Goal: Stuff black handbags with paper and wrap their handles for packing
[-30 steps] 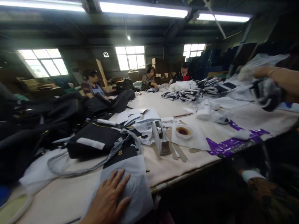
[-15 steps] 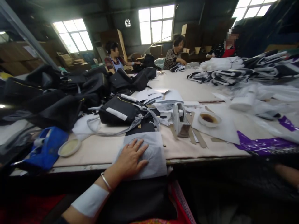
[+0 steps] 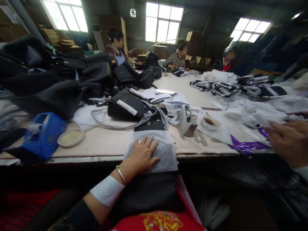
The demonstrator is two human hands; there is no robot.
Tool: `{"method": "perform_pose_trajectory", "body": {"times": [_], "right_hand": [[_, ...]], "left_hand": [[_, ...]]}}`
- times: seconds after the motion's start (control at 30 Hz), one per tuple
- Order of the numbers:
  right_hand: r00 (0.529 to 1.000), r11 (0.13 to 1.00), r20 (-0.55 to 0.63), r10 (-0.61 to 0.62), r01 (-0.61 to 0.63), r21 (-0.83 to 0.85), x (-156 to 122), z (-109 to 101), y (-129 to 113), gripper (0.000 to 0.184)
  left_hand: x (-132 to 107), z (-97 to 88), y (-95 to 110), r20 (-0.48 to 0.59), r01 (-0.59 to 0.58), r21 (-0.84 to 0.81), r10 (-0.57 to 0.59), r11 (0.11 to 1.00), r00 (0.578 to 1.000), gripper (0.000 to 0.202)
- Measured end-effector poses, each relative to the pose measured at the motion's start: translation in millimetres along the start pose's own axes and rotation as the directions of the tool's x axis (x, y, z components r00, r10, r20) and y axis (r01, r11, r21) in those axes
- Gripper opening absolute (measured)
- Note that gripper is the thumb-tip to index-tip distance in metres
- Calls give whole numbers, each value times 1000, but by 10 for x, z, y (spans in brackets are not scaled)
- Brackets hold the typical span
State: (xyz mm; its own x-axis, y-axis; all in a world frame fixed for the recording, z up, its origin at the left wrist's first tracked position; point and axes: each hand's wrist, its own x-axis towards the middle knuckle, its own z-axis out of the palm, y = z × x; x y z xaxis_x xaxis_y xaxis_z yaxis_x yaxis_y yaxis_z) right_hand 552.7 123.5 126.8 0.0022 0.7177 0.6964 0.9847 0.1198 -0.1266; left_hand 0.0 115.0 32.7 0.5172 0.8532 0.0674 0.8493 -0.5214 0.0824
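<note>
My left hand [image 3: 142, 154] lies flat with fingers spread on a sheet of grey tissue paper [image 3: 166, 154] that wraps a black bag [image 3: 149, 125] at the table's near edge. A bangle and a white cuff show on that wrist. My right hand [image 3: 286, 141] hovers at the right, blurred, fingers loosely curled, near clear plastic wrapping [image 3: 262, 120] and a purple bag [image 3: 245, 147]; whether it holds anything is unclear.
A tape dispenser [image 3: 186, 120], a small dish [image 3: 210, 122], a black handbag [image 3: 127, 107], a blue dispenser [image 3: 44, 134] and a shallow dish [image 3: 70, 137] sit on the long table [image 3: 101, 144]. Black bags pile at left. Three people sit at the far end.
The view has swung left and down. My left hand stays pressed on the tissue paper. My right hand, out at the far right a second ago, has come back into view by the plastic wrapping.
</note>
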Motion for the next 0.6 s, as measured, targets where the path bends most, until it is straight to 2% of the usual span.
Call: {"method": "perform_pose_trajectory", "body": {"times": [0.03,0.1,0.2,0.27,0.33,0.4,0.47,0.6], "right_hand": [[998,999,51,-43,42,5,96,98,-255,53],[971,975,136,-199,183,122,244,312,-928,50],[873,861,200,-446,356,364,319,585,-2098,36],[804,756,205,-558,390,526,284,732,-2788,26],[737,677,245,-629,366,639,214,894,-3319,22],[701,674,316,-640,314,669,129,1097,-3688,24],[682,692,385,-622,249,677,39,1331,-3923,25],[651,701,469,-597,140,699,-116,1738,-4087,27]], "left_hand": [[-34,19,7,-15,1,-6,-1,1000,1000,74],[-106,63,20,-46,10,-17,-11,1000,999,76],[-198,124,37,-75,27,-32,-30,999,997,78],[-240,143,42,-85,28,-44,-32,999,996,77],[-268,144,39,-95,21,-51,-26,998,995,76],[-285,133,30,-95,14,-57,-20,998,995,77],[-294,120,16,-91,1,-68,-8,998,996,79],[-298,94,-5,-114,-27,-95,16,995,993,81]]}}
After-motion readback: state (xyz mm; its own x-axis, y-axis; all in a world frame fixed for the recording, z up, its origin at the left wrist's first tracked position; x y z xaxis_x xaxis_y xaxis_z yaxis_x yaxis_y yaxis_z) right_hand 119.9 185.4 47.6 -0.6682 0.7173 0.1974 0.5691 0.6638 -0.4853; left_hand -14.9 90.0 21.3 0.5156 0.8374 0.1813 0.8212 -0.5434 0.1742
